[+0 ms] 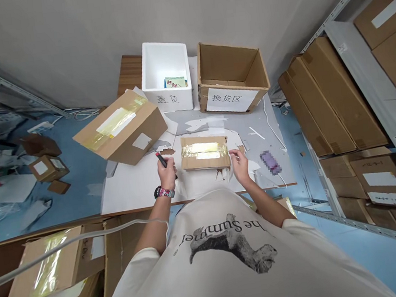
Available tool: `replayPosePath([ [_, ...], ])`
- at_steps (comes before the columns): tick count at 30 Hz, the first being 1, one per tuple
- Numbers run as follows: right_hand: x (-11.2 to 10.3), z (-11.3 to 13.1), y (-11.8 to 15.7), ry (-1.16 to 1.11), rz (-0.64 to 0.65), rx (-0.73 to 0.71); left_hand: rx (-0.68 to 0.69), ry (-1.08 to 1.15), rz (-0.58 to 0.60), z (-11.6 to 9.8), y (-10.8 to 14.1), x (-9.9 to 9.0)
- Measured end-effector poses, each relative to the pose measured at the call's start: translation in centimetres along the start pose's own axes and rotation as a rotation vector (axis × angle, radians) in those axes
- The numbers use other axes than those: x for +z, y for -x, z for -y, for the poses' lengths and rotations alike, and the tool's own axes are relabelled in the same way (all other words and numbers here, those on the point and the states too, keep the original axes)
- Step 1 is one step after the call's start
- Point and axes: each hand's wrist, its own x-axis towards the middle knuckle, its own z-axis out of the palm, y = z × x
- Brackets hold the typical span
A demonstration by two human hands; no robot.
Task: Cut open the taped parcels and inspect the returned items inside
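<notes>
The left grip is closed around a black marker pen with a red end. The right grip is half open and holds nothing. Its fingertips are just beside a taped cardboard box, which lies on the counter between both grips.

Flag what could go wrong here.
The black-and-red pen-like tool in the left hand sits close to the taped carton and could mark or nick it; marker or cutter is unclear. The tilted carton nearby looks unsteady and might slide. The white cable beyond the right hand could snag.
</notes>
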Motion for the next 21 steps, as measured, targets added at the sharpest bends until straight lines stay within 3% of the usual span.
replayPosePath([
  [3, 3.6, 4.4, 0.7, -0.055, 0.321, -0.038, 0.089, 0.051, 0.189, -1.7, 2.1, 2.8],
  [5, 6.3, 6.1, 1.3, -0.115, 0.492, -0.035, 0.155, 0.008, 0.344, -1.9, 4.2, 4.8],
  [8, 8.4, 6.6, 1.7, -0.203, 0.51, -0.026, 0.224, -0.094, 0.554, -1.4, 6.2, 6.0],
  [11, 7.1, 5.7, 0.6, -0.213, 0.432, 0.044, 0.339, -0.267, 0.605, -0.9, 5.2, 4.5],
  [14, 3.6, 4.5, -1.3, -0.053, 0.34, 0.079, 0.489, -0.448, 0.45, -0.7, 1.7, 2.0],
  [16, 1.5, 3.7, -2.7, 0.125, 0.255, 0.017, 0.495, -0.511, 0.418, -0.7, -0.9, 1.0],
  [18, 0.2, 2.9, -3.8, 0.291, 0.171, -0.04, 0.446, -0.539, 0.499, -0.6, -3.0, 1.0],
  [21, 0.0, 1.9, -4.9, 0.416, 0.125, -0.061, 0.393, -0.552, 0.639, -0.4, -5.1, 2.1],
])
